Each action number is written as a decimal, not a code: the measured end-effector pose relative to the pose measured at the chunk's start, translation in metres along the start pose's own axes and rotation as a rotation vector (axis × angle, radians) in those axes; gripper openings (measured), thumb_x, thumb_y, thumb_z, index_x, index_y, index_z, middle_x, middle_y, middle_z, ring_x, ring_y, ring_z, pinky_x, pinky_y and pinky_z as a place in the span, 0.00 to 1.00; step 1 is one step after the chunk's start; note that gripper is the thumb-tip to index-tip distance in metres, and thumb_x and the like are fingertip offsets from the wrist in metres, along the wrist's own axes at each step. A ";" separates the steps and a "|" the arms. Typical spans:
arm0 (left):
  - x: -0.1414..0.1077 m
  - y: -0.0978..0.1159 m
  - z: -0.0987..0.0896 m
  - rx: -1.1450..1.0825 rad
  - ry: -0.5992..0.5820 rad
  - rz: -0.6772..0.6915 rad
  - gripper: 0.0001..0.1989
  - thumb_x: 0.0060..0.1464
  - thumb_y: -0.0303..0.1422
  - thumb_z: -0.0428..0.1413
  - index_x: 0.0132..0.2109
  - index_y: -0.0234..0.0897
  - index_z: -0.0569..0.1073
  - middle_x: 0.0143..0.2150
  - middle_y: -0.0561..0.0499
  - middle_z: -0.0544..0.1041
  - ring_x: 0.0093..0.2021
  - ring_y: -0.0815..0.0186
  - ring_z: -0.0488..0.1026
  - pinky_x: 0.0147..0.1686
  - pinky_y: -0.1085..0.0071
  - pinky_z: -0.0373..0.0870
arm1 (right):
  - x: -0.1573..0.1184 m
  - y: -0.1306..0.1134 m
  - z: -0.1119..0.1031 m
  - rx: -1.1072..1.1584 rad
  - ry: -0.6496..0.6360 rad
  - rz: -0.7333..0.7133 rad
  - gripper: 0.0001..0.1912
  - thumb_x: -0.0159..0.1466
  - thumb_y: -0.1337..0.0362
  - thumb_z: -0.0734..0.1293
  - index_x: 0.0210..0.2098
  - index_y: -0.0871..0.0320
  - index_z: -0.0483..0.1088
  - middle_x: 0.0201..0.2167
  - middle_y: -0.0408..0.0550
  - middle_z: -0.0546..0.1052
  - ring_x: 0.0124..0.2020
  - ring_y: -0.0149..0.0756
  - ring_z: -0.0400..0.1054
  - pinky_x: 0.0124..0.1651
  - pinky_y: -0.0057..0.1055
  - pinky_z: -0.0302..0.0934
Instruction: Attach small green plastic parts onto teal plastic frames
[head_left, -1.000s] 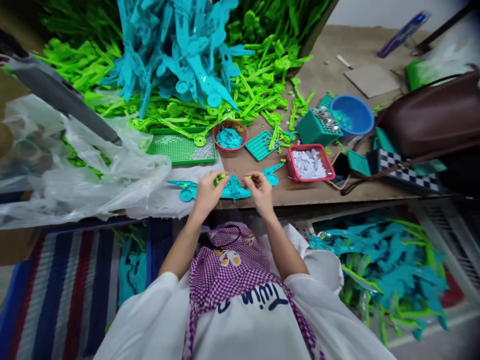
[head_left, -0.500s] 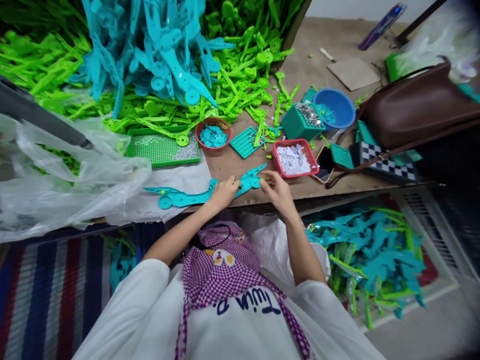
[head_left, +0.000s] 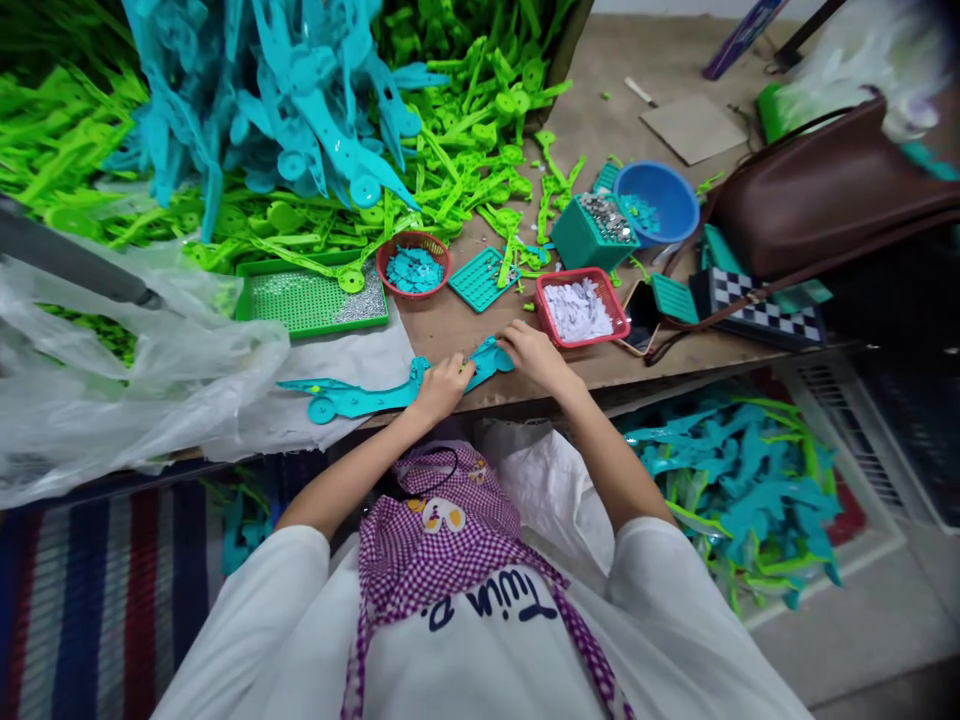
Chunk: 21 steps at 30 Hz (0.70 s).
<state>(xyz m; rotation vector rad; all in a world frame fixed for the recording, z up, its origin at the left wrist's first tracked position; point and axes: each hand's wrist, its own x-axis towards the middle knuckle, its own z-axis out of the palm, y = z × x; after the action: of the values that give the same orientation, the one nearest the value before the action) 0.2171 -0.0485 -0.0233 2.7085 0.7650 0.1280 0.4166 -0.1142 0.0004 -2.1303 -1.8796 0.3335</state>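
A long turquoise plastic part (head_left: 360,402), with wheel-like discs and a pointed left tip, lies along the front of the table. My left hand (head_left: 444,388) is closed around its middle. Over the part's right end, my right hand (head_left: 534,354) has its fingertips pressed together against the surface. Whatever small piece those fingers may hold is hidden. Closest behind the hands are a red basket of white pieces (head_left: 541,300), a turquoise grid tray (head_left: 480,284) with small metal bits, and a round red basket (head_left: 384,272) of small turquoise pieces.
Green and turquoise parts (head_left: 322,110) are heaped at the back left. A green tray (head_left: 300,305) holds tiny silvery pieces. Clear plastic sheeting (head_left: 150,390) covers the left edge. A green box of metal pieces (head_left: 592,240), a blue bowl (head_left: 675,195) and a brown bag (head_left: 810,200) stand right.
My right hand has moved left and down onto the right end of the turquoise part, covering its tip. My left hand keeps its hold. The whole view has shifted slightly.
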 end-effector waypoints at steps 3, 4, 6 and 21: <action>-0.001 -0.003 0.003 -0.052 0.043 0.011 0.14 0.67 0.30 0.45 0.46 0.37 0.75 0.41 0.41 0.74 0.41 0.60 0.75 0.36 0.70 0.67 | 0.005 0.001 -0.005 -0.069 -0.078 -0.020 0.12 0.70 0.65 0.60 0.44 0.62 0.73 0.41 0.55 0.74 0.41 0.42 0.70 0.42 0.33 0.60; -0.002 -0.003 0.004 -0.071 0.056 0.008 0.14 0.67 0.31 0.45 0.46 0.37 0.75 0.40 0.41 0.74 0.41 0.60 0.75 0.36 0.70 0.67 | 0.005 0.001 -0.005 -0.069 -0.087 -0.020 0.11 0.70 0.65 0.60 0.44 0.62 0.73 0.41 0.55 0.74 0.41 0.42 0.70 0.42 0.33 0.60; -0.002 -0.004 0.006 -0.083 0.065 0.005 0.14 0.67 0.30 0.44 0.46 0.38 0.75 0.40 0.41 0.74 0.41 0.60 0.74 0.36 0.70 0.66 | 0.006 0.002 -0.004 -0.062 -0.090 -0.019 0.12 0.70 0.66 0.59 0.44 0.62 0.73 0.40 0.54 0.74 0.42 0.41 0.70 0.43 0.32 0.60; 0.005 -0.013 -0.001 -0.225 0.165 -0.021 0.10 0.63 0.30 0.51 0.46 0.37 0.77 0.41 0.44 0.77 0.39 0.64 0.76 0.38 0.71 0.69 | -0.032 -0.007 0.003 -0.111 0.008 -0.141 0.40 0.63 0.50 0.68 0.69 0.55 0.53 0.66 0.61 0.59 0.66 0.53 0.54 0.61 0.51 0.53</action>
<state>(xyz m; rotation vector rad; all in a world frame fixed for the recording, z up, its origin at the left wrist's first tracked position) 0.2148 -0.0354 -0.0263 2.4975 0.7745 0.4111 0.4045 -0.1445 -0.0005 -2.0485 -2.0751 0.1948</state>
